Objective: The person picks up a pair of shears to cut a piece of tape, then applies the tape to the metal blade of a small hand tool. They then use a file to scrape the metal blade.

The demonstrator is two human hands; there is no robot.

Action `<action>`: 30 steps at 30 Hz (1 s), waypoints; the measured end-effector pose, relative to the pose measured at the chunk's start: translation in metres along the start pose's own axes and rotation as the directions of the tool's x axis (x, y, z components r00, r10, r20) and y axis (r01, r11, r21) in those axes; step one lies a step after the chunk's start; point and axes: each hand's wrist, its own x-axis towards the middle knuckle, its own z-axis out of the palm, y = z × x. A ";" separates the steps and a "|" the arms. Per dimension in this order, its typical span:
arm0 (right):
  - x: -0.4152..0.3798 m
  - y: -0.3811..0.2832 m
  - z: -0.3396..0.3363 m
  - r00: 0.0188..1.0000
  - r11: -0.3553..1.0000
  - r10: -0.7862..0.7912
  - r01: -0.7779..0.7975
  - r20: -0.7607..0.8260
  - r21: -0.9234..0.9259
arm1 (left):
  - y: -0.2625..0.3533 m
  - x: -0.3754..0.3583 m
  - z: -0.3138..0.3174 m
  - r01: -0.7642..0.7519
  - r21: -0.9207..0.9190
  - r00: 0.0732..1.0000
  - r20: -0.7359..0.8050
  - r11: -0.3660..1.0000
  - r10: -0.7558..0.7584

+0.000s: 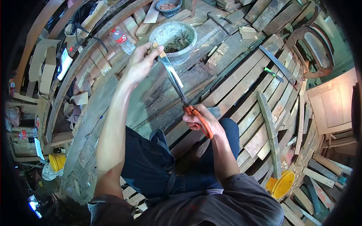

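My right hand (200,118) is closed around the orange handles of a pair of scissors (179,91), whose long blades point up and left, away from my lap. At the far end of the blades my left hand (141,62) pinches a small tan strip (162,54) between thumb and fingers. The strip overlaps the blade tips in this view. Just beyond my left hand stands a grey bucket (154,37) with dark, stringy scraps inside. A plastic bottle with a red label (122,40) lies to the left of the bucket.
Slatted boards (241,88) spread to the right, with a handsaw (277,62) and a green-handled tool (272,73) on them. A long beam (269,130) crosses the slats. Yellow buckets (283,184) stand at right and left. Behind the grey bucket is a smaller blue basin (168,11).
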 end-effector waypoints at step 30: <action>-0.003 -0.003 0.002 1.000 1.000 -0.003 0.004 -0.017 0.012 | -0.007 0.004 0.001 -0.037 -0.008 0.999 0.013 0.999 0.037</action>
